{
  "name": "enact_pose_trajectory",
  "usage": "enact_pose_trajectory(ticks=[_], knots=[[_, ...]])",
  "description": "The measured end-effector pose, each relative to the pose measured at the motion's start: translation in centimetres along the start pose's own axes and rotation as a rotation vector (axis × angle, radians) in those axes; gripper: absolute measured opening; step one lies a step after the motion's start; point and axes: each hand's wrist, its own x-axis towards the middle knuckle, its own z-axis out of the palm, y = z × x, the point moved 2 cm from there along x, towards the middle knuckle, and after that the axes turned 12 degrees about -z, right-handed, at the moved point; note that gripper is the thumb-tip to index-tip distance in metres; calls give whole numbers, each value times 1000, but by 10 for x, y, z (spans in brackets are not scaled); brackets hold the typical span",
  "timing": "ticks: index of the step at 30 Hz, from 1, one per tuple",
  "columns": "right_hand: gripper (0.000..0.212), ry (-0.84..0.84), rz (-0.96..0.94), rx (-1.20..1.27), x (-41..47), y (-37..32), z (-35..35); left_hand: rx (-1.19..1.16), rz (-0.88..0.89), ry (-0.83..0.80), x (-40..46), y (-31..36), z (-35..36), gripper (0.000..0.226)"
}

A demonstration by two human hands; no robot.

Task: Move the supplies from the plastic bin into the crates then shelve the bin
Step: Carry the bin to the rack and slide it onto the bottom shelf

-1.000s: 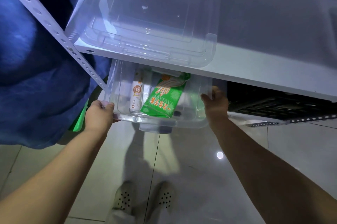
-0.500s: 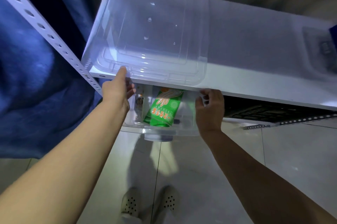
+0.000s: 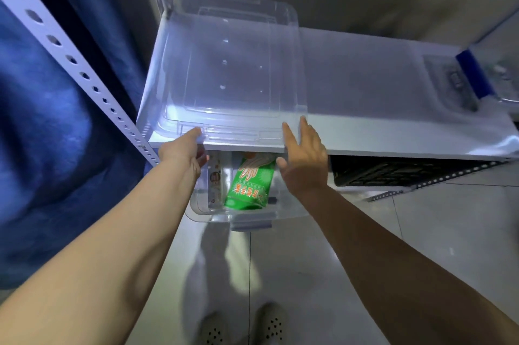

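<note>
Item: clear bin (image 3: pixel 224 77), empty, on upper shelf (image 3: pixel 379 125). We judged it best gripped evenly at both front corners and kept level. Left hand (image 3: pixel 182 152), loosely open, fingertips touched the rim. Right hand (image 3: pixel 302 156), spread open, touched the front right corner. Supplies, including green packet (image 3: pixel 250 184), lay in the lower bin (image 3: pixel 247 217) beside a black crate (image 3: pixel 393 170).

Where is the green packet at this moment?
In the head view, the green packet lies inside the clear bin on the lower shelf level, centre frame, between the left hand and right hand, left of the black crate.
</note>
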Motion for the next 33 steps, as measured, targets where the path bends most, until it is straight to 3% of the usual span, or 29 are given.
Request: enact_pose_trajectory(ticks=[2, 5, 7, 9, 11, 13, 15, 18, 23, 25, 28, 33], knots=[[66, -71, 37, -37, 0, -1, 2, 33, 4, -14, -1, 3, -4, 40], [38, 83, 55, -98, -9, -7, -4, -2, 32, -9, -3, 4, -15, 50], [30, 93, 98, -83, -24, -10, -6, -68, 74, 62, -5, -1, -27, 52], [20, 245, 216, 84, -45, -7, -9, -73, 181, 176, -8, -12, -40, 34], [11, 359, 375, 209, -64, -2, -14, -27, 285, 176, -13, -26, -48, 15], [19, 366, 506, 294, -77, 1, -15, 18, 303, 126, -21, -39, -54, 17], [39, 365, 644, 385, -88, 4, -16, 79, 285, 117, -25, -50, -60, 41], [35, 250, 683, 403, -113, 10, -20, 185, 288, 124, -34, -68, -71, 42], [7, 47, 826, 550, -189, 26, -14, 641, 328, 275, -44, -118, -109, 41], [13, -27, 850, 605, -226, 34, -10, 747, 356, 275, -50, -143, -120, 38], [39, -90, 901, 591, -289, 46, -5, 809, 356, 248, -65, -187, -130, 40], [38, -145, 1069, 574, -383, 63, -7, 908, 333, 132, -91, -255, -135, 51]])
